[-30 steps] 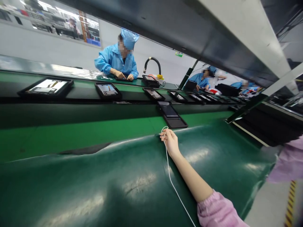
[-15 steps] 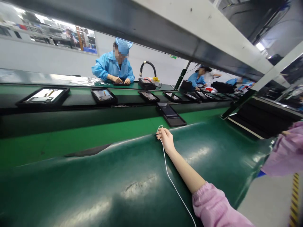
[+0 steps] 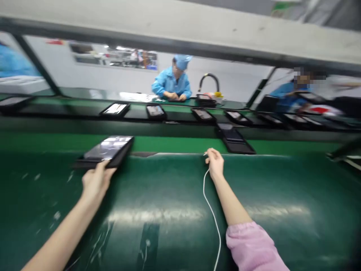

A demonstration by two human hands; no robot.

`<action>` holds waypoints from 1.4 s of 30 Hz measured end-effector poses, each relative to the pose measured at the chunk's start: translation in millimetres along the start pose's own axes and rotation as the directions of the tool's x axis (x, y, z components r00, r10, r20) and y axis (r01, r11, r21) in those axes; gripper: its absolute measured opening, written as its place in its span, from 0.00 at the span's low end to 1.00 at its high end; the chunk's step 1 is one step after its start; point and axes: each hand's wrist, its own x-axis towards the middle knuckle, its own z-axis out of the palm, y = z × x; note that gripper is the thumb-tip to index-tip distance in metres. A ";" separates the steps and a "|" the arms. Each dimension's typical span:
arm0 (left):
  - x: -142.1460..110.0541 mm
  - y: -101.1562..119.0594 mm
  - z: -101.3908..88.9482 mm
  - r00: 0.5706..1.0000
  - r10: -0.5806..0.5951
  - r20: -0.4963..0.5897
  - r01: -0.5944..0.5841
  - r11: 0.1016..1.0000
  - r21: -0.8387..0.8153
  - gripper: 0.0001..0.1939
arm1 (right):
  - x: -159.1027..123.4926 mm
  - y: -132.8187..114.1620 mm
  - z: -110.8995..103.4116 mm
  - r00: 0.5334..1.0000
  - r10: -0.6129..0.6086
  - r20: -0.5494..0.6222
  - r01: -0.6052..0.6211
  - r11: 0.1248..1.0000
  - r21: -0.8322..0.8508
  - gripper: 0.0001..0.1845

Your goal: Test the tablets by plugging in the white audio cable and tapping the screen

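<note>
My left hand grips the near edge of a black tray holding a tablet-like device with a shiny, reflective face. The tray is tilted over the far edge of the green mat. At centre right, my right hand is closed on a thin white cable, which hangs down toward the bottom of the view. The cable's end by the fingertips is too small and blurred to make out. Just beyond my right hand, another black tray with a dark device leans on the green strip.
A dark green mat covers the bench in front of me. Beyond it, several trays with devices line a raised conveyor. A co-worker in blue sits across it. A grey beam spans overhead, with slanted posts below.
My view has turned left. My left hand has come into view holding a tray with a device. My right hand still holds the white cable near the mat's far edge.
</note>
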 end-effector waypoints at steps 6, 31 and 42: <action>-100.1 -79.6 -37.9 0.979 -0.204 0.009 0.204 0.971 -0.123 0.13 | -2.9 9.3 7.0 0.997 0.048 0.058 -0.050 0.998 0.034 0.26; -155.9 -121.5 -129.2 0.669 0.165 0.725 -0.741 0.220 0.634 0.73 | -79.1 7.0 39.6 0.823 0.280 0.494 -0.060 0.908 -0.415 0.25; -152.4 -128.9 -133.3 0.648 0.220 0.729 -0.760 0.247 0.601 0.68 | -76.5 12.4 49.6 0.802 0.339 0.493 -0.016 0.836 -0.549 0.19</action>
